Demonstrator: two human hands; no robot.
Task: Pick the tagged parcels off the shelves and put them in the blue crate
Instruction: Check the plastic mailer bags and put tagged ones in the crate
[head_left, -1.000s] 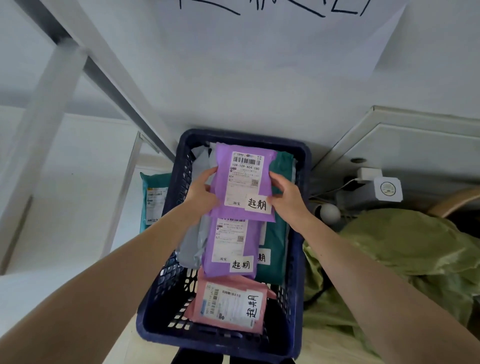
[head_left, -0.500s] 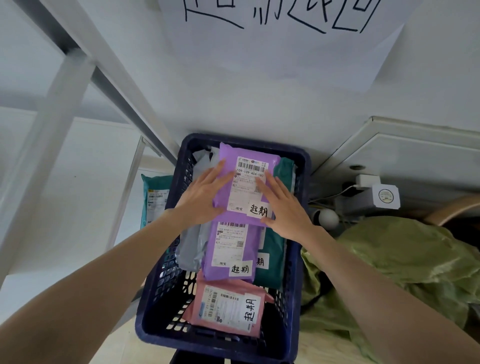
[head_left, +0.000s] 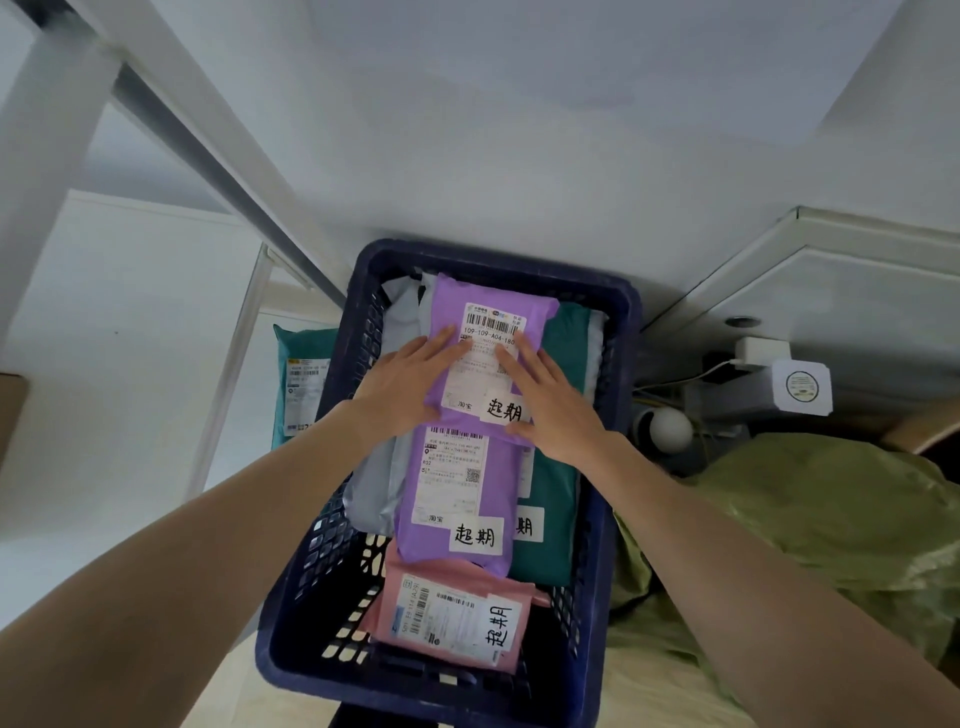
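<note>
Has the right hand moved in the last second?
Yes. The right hand shifted left, off the purple parcel's edge onto its label, away from the crate's right wall.

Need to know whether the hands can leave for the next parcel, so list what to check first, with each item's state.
1. The top purple parcel lies inside the blue crate: ok.
2. The left hand and right hand rest flat on it, fingers straight, gripping nothing: ok.
3. Its handwritten tag faces up and is readable: ok.
4. It sits below the crate's rim: cannot tell.
5. Room remains in the crate, with bare floor beside the pink parcel: ok.
6. The teal parcel on the shelf to the left carries a tag: cannot tell, the crate hides part of it.
</note>
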